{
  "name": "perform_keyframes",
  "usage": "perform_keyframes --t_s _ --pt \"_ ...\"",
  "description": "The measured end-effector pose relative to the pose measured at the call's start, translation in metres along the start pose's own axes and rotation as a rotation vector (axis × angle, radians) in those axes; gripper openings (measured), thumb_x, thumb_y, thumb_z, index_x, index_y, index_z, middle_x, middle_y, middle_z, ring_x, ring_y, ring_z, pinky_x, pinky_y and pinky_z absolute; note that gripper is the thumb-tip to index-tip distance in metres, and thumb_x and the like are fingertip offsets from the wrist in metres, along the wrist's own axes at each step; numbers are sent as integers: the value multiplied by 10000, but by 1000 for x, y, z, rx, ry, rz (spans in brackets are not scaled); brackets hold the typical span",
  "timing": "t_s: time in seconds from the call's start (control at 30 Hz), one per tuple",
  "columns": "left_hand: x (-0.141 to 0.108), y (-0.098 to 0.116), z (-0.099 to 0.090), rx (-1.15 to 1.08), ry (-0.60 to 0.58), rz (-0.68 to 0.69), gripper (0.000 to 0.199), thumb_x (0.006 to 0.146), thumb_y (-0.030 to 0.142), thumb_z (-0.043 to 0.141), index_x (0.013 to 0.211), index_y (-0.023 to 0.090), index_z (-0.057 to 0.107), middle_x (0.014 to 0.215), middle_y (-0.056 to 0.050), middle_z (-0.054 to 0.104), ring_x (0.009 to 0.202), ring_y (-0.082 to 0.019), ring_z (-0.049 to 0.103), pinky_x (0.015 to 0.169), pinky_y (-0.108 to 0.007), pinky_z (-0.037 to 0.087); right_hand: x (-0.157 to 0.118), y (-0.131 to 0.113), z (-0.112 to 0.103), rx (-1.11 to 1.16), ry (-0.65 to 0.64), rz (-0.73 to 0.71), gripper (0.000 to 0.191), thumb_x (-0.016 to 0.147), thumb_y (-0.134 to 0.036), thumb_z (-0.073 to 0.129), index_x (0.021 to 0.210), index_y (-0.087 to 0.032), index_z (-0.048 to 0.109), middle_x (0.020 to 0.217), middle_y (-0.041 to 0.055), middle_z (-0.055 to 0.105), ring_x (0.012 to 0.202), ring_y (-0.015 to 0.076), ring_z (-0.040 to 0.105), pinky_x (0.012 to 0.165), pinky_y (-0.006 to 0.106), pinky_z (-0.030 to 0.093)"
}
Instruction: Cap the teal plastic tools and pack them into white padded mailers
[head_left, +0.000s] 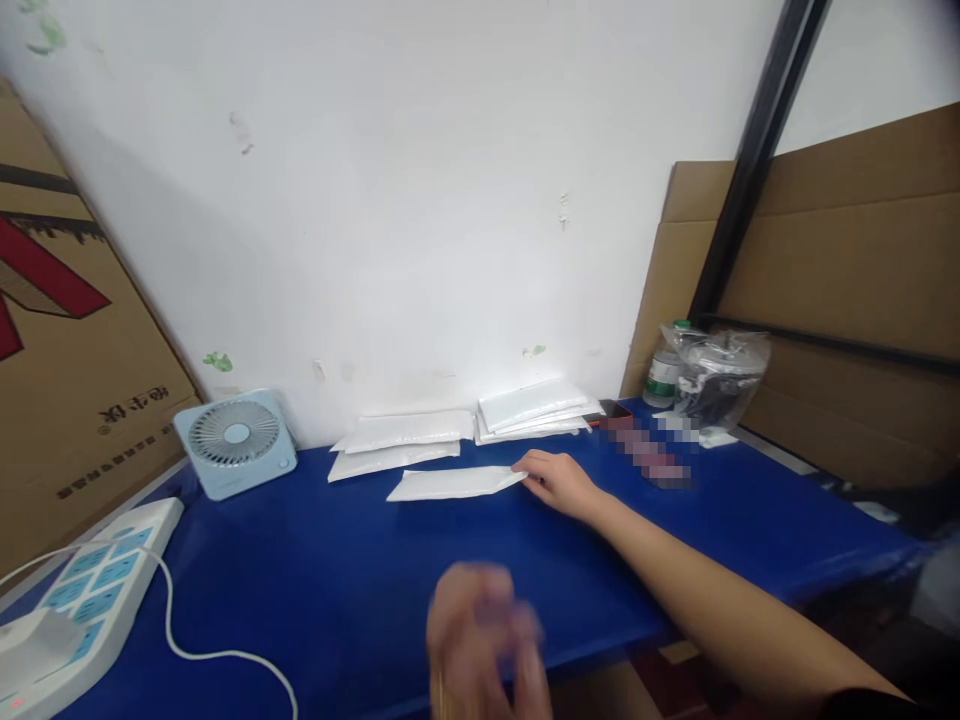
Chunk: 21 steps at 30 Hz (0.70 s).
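Note:
My right hand (pixel 556 482) pinches the right end of a flat white padded envelope (pixel 454 484), which lies low over the blue tabletop (pixel 337 580). Close to the table's front edge is my left hand (pixel 484 640), smeared by motion, so its fingers cannot be read. Behind the held envelope, a few similar white envelopes (pixel 405 432) lie by the wall. Just right of these, a stack of more white envelopes (pixel 529 408) leans there.
At the left stand a light blue fan (pixel 236 440) and a white power strip (pixel 97 590) with a white cable (pixel 217 655). A bottle (pixel 661 375) and a clear plastic bag (pixel 716 380) sit at the back right. Cardboard (pixel 847 260) flanks the table.

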<state>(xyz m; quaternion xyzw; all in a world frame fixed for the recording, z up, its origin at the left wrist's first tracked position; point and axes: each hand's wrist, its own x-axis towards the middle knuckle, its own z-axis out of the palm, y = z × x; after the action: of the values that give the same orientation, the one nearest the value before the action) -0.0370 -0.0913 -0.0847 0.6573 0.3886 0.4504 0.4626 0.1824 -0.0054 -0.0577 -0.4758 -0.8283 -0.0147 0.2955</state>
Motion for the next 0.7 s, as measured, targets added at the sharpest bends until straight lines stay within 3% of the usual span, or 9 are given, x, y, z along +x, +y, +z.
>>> perform_keyframes --t_s 0.07,0.13,0.17,0.23,0.33,0.43,0.57,0.7 --pt "11 9 10 -245 57 -179 539 833 565 403 1319 330 392 1218 -109 542 1215 -277 470 963 -475 444 -7 2 -2 120 22 45 218 883 -239 464 978 -223 660 901 47 668 764 164 624 689 265 472" --pt "33 18 16 -612 115 -521 590 820 597 416 1309 270 378 1220 -137 528 1171 -253 520 929 -413 480 -8 0 -3 217 84 64 221 900 -269 457 947 -216 667 865 46 671 779 166 624 709 271 477" --pt "46 21 18 -728 173 -628 615 803 606 450 1303 258 370 1234 -141 514 1164 -241 529 908 -375 494 -8 -3 -5 252 112 63 232 908 -282 450 942 -213 668 854 47 671 783 166 623 714 271 478" --pt "72 25 16 -855 291 -681 611 777 630 483 1255 259 404 1229 -125 519 1153 -222 536 870 -326 509 -8 -9 -7 296 124 20 245 915 -299 442 954 -212 668 850 49 670 783 166 623 711 270 479" --pt "105 25 5 -947 429 -535 460 788 585 497 1101 247 504 1101 -73 599 1048 -200 594 822 -303 528 -11 -17 -12 306 58 -85 252 920 -287 430 1017 -226 654 904 53 672 823 168 628 724 268 479" --pt "129 22 -8 -956 671 -413 283 810 457 512 960 217 526 898 -37 634 908 -170 634 774 -280 540 -13 -18 -12 249 -44 -141 268 920 -251 417 1078 -253 635 1004 49 667 917 174 626 782 278 477" --pt "146 21 -15 -923 732 -126 197 770 296 581 936 195 552 855 -17 637 908 -152 635 807 -275 527 -15 -4 -7 210 -132 -59 304 854 -233 533 1148 -275 602 1132 38 623 1026 197 596 852 316 472" --pt "148 25 -9 -805 708 10 253 780 306 585 999 183 559 984 -40 634 986 -167 616 840 -297 519 -16 19 4 322 -170 144 946 610 -471 768 1411 -232 325 1400 123 393 1244 287 429 994 411 397"
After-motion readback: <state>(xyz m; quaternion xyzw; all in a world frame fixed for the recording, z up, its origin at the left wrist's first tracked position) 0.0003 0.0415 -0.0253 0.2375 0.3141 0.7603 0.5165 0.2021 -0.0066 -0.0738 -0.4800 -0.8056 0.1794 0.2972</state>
